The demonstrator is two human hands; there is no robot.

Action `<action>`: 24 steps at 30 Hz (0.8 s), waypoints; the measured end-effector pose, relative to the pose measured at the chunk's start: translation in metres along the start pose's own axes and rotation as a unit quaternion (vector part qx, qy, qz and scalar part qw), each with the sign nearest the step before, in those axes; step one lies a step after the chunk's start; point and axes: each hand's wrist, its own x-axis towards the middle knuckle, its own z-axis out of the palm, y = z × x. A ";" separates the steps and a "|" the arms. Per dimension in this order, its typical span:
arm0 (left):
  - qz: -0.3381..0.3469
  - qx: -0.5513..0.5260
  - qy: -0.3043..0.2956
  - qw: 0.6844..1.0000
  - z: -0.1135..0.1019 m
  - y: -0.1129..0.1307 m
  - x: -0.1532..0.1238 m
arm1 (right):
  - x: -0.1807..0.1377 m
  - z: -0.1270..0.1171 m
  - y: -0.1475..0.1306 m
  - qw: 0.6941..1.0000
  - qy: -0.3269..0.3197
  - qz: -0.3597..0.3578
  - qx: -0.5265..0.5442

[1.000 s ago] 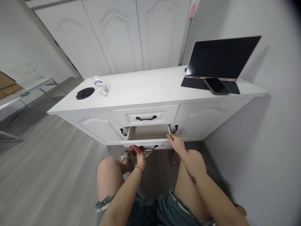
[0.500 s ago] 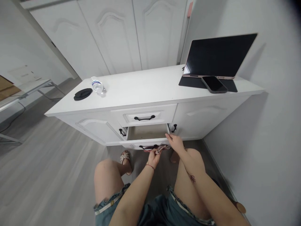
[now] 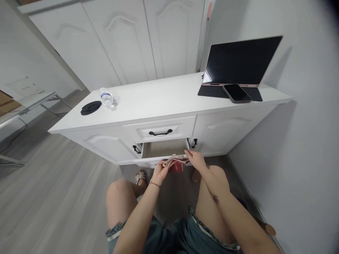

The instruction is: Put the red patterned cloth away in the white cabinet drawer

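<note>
I squat in front of a white cabinet (image 3: 164,102) whose lower drawer (image 3: 164,150) is pulled open. A small red and pink cloth (image 3: 176,164) hangs over the drawer's front edge. My left hand (image 3: 161,170) pinches its left end. My right hand (image 3: 196,159) grips its right end at the drawer's right corner. The cloth is stretched between both hands. The drawer's inside shows a bare beige bottom. The upper drawer (image 3: 160,132) is closed, with a black handle.
On the cabinet top stand a tablet (image 3: 239,61) on a dark mat, a phone (image 3: 236,93), a lying water bottle (image 3: 106,97) and a black lid (image 3: 90,107). A wall is close on the right. Tall white cupboard doors stand behind. Grey floor lies to the left.
My left hand brought the cloth up from below the drawer front to its top edge. My right hand, which rested on the drawer corner, now grips the cloth's other end.
</note>
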 end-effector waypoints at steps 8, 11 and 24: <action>0.064 -0.002 -0.014 0.998 -0.027 0.049 -0.028 | -0.001 0.002 0.002 1.000 0.006 -0.005 0.011; 0.091 -0.022 0.002 0.996 -0.036 0.066 -0.041 | -0.001 0.003 0.000 1.000 0.017 -0.013 0.017; 0.184 0.000 0.049 0.982 -0.066 0.122 -0.081 | -0.008 0.020 -0.024 0.995 0.034 -0.078 0.061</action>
